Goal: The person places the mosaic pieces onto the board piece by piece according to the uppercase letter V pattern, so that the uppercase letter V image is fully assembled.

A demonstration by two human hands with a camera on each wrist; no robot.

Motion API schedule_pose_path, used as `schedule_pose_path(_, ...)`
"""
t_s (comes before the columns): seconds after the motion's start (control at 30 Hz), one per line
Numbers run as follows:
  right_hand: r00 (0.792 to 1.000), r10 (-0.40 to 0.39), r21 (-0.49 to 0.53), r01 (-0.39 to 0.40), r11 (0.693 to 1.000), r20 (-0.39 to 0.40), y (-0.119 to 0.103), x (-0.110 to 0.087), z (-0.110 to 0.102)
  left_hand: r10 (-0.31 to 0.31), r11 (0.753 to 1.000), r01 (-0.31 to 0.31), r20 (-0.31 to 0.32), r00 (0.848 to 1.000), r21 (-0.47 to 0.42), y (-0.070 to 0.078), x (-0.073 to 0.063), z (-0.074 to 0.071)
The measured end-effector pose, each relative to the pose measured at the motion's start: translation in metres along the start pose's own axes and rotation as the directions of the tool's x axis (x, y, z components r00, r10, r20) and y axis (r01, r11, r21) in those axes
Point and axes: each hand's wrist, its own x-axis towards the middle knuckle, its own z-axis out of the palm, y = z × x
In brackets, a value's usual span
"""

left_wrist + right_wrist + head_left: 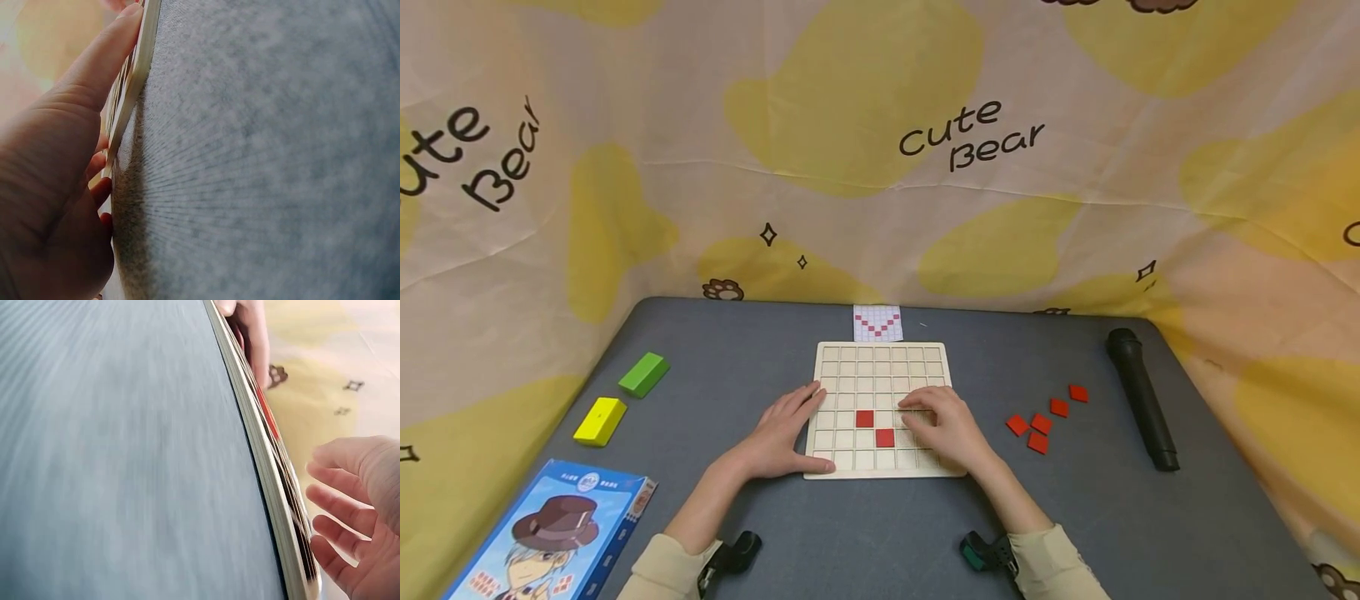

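Observation:
A pale square grid board (842, 363) lies flat on the grey table with two red square tiles in its cells, a left one (864, 419) and, diagonally nearer, another (884, 438). My left hand (778, 433) rests at the board's left side, fingers extended along the edge and thumb on the near left corner. In the left wrist view that thumb (94, 69) lies along the board's rim. Over the right half of the board hovers my right hand (946, 423), its fingers loosely bent. The right wrist view shows nothing between those fingers (344, 506).
Several loose red tiles (1041, 423) lie right of the board, with a black microphone (1142, 400) beyond them. A card with a red V-shaped pattern (877, 323) touches the far edge. At left are a green block (643, 375), a yellow block (599, 422) and a blue box (561, 525).

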Motion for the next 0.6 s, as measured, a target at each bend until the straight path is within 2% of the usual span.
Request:
schedule_pose_path(0.4,0.991,0.109,-0.096,-0.116,0.989,-0.076,0.033,-0.027,-0.043,0.01,1.0,-0.01,-0.006,1.0,0.004,-0.001,0.0,0.001)
schedule_pose_path(0.6,0.986,0.119,-0.163,-0.137,0.977,-0.114,0.05,-0.045,-0.065,0.027,1.0,-0.027,-0.011,1.0,0.002,-0.002,0.0,0.001)
